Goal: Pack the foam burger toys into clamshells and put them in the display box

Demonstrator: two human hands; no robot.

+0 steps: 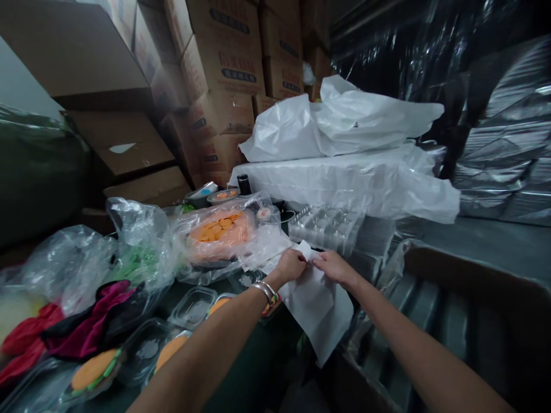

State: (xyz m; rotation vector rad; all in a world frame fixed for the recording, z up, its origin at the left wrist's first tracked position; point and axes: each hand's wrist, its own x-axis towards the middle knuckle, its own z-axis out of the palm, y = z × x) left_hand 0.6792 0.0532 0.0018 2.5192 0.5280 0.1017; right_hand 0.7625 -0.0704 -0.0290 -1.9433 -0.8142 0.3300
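Note:
Between my two hands hangs a thin white paper sheet point(321, 304), pinched along its top edge. My left hand point(291, 265), with silver bracelets at the wrist, is closed on the sheet's upper left. Just to its right, my right hand point(333, 267) grips the same edge between thumb and fingers. More white sheets point(271, 246) lie beyond my left hand. Left of my forearm are clear plastic boxes point(194, 307), some with toy-like burgers point(97, 370) in them. Behind these, a clear bag point(221, 229) holds orange discs.
A clear moulded tray stack point(325, 223) stands past my hands, before white wrapped bundles point(344, 178). At the right is an open carton point(434, 310) lined with plastic. Cartons point(228, 69) are stacked behind. Pink and black cloth point(92, 321) and clear bags point(77, 258) lie left.

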